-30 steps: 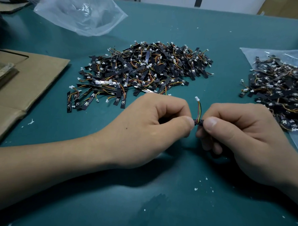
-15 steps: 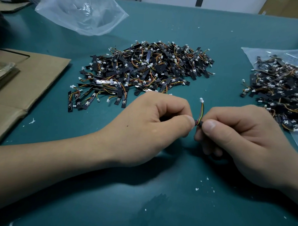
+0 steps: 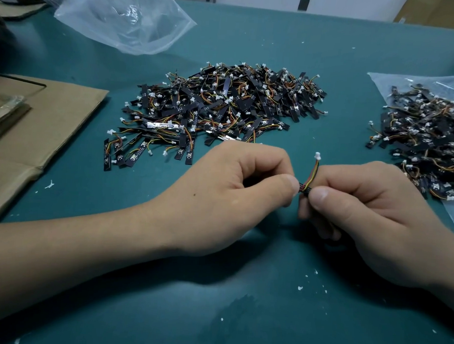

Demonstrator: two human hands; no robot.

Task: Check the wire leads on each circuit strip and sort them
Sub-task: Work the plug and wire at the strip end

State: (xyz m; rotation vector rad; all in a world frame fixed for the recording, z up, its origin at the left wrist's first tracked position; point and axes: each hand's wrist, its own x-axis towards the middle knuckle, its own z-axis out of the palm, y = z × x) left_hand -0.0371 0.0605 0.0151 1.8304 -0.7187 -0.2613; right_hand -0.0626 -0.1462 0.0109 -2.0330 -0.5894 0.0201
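Note:
My left hand [image 3: 235, 195] and my right hand [image 3: 362, 211] pinch one small black circuit strip [image 3: 303, 188] between thumb and fingers, low over the teal table. Most of the strip is hidden inside both hands. Its red, orange and yellow wire lead [image 3: 313, 173] stands upward between the hands and ends in a white connector [image 3: 317, 156]. A large heap of similar strips [image 3: 218, 109] lies beyond my left hand. A second heap [image 3: 427, 136] lies at the right on a clear plastic bag [image 3: 396, 83].
A crumpled clear plastic bag [image 3: 118, 16] sits at the back left. Flattened brown cardboard [image 3: 48, 125] covers the table's left side. Small white flecks [image 3: 300, 288] dot the teal table surface [image 3: 266, 316] in front of my hands.
The wire lead and its white connector have swung slightly to the right, toward my right hand. Both hands keep their pinch on the strip and have barely moved.

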